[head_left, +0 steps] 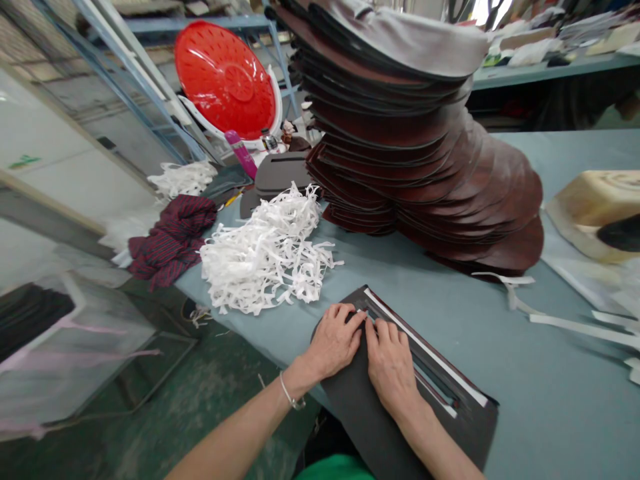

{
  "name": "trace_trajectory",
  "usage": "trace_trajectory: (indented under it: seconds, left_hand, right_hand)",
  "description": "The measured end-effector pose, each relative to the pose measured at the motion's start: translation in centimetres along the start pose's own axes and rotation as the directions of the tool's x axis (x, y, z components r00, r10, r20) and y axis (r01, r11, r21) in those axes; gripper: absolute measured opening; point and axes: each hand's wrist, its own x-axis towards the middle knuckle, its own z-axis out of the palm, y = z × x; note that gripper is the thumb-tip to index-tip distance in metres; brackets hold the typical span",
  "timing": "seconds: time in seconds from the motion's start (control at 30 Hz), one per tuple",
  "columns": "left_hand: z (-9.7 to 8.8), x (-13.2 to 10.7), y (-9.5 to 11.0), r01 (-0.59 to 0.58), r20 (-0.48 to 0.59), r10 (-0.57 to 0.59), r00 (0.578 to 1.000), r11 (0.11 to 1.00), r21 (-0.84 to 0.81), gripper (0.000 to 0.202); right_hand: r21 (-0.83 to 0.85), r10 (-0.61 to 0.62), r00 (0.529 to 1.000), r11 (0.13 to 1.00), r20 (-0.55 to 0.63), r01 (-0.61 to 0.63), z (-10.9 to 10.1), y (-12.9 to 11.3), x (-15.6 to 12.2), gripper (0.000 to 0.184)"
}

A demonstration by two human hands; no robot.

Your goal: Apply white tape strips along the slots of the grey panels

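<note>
Over the near edge of the table [540, 400] lies your matte dark panel [357, 413], a straight white strip [430, 351] along its far side. Your left hand [336, 339] and right hand [391, 365] curl close together at the slot's [436, 382] left end; whether they pinch anything, I cannot tell. Curly white ribbons [265, 257] heap toward the left, beside stacked, rounded brown sheets [425, 160].

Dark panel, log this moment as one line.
left hand: on dark panel, by slot | right hand: on dark panel, beside left | nearby: white strip heap
</note>
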Motion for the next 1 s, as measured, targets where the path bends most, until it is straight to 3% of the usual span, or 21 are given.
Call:
trace_trajectory:
  seconds: [0.43,0.7,0.8,1.0]
  left_hand:
    - [0.3,-0.3,0.0,-0.039,0.037,0.036,0.999,0.996,0.084,0.036]
    - [-0.8,-1.4,-0.2,-0.064,0.029,0.066,0.997,0.996,-0.063,0.042]
    - [-0.8,-1.6,0.4,-0.049,0.019,0.050,0.999,0.997,-0.061,0.043]
    - [-0.5,-2.3,0.9,-0.062,0.077,0.065,0.995,0.997,-0.050,0.075]
  right_hand:
    - [-0.059,-0.030,1.000,0.998,-0.004,0.030,0.2,-0.3,0.1,0.035]
    - [-0.094,-0.026,0.997,0.995,-0.079,0.019,-0.2,-0.7,-0.3,0.032]
    - [-0.095,-0.035,0.995,0.995,-0.098,0.026,-0.4,0.9,-2.7,0.032]
    - [-0.108,-0.151,0.976,0.985,-0.157,0.135,-2.2,6.4,-12.4,0.036]
